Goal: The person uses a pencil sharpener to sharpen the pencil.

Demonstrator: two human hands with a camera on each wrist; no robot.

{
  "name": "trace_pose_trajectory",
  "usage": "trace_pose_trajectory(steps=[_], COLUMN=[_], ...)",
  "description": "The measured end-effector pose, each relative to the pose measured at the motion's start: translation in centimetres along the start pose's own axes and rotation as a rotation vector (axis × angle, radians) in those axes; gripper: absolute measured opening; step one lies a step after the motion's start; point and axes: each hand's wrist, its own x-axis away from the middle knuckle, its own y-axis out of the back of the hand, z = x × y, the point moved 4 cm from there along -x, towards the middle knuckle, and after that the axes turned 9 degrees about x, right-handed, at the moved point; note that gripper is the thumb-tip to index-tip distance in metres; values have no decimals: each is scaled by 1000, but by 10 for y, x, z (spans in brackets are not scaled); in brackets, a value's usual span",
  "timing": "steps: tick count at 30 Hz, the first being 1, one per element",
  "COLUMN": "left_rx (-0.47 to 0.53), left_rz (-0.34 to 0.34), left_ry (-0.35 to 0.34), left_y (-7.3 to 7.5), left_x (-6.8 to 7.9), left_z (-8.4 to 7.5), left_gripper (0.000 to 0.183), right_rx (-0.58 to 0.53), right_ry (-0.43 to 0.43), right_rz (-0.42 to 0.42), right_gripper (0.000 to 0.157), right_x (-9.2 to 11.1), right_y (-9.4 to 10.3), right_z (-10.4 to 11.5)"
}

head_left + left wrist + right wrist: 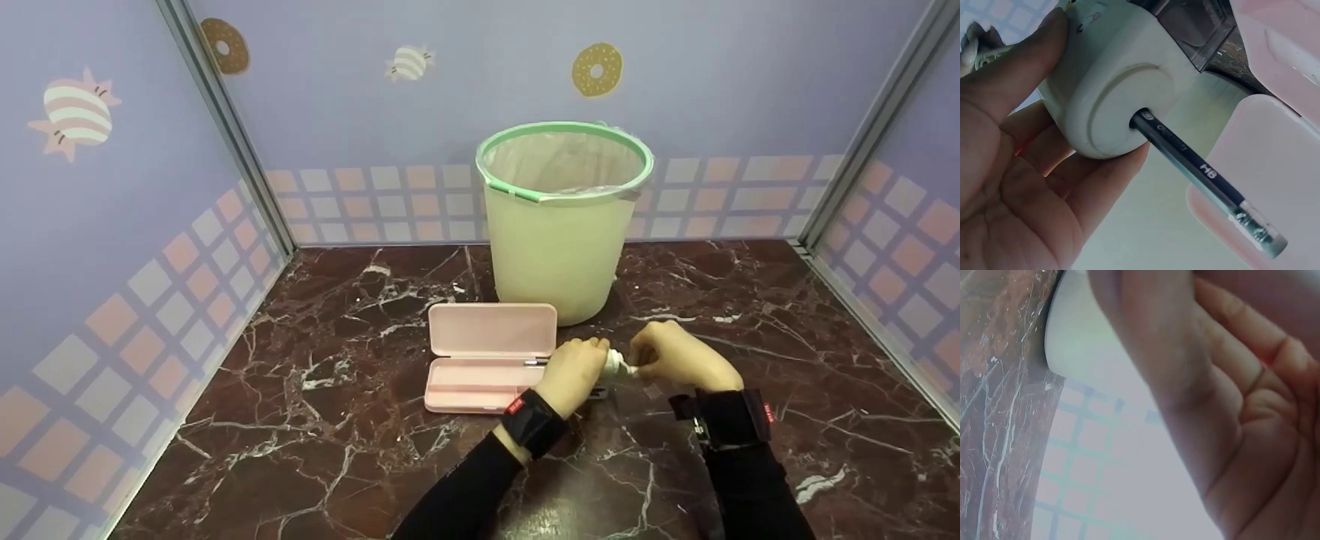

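Observation:
My left hand (574, 371) grips a white crank pencil sharpener (1120, 73), fingers and thumb around its body. A dark HB pencil (1185, 166) is inserted in the sharpener's round face, its eraser end sticking out. The sharpener has a dark see-through part (1193, 31) on one side. On the other side of the sharpener, my right hand (682, 360) pinches the small white crank handle (630, 369) with bent fingers; its fingertips are out of sight in the right wrist view. Left of the hands lies an open pink pencil case (491, 330), partly covered by my left hand.
Behind the pencil case stands a tall pale-green trash bin (559, 247) with a green rim and a clear liner. The dark red marbled tabletop (300, 450) is bounded by patterned lilac walls (337, 112) at the back and sides.

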Motion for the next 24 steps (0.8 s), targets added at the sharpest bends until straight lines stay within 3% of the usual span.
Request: trace_pose_trajectory(steps=[6,12,18,24], left_rx=[5,17,9,2], left_rz=[18,39,41,53], left_ry=[-19,-49,-90,-116], left_y=[2,3,1,-1], left_x=[0,-1,-2,-3], left_z=[2,3,3,5], left_gripper=[14,15,16,22], right_rx=[67,83,72,126], right_ry=[-2,-40,-103,-177], right_rz=[-132,-209,-254,-391], right_gripper=[11,11,15,16], right_x=[-3,-7,-9,-14], right_y=[7,7,5,1], right_z=[0,-2,-4,-6])
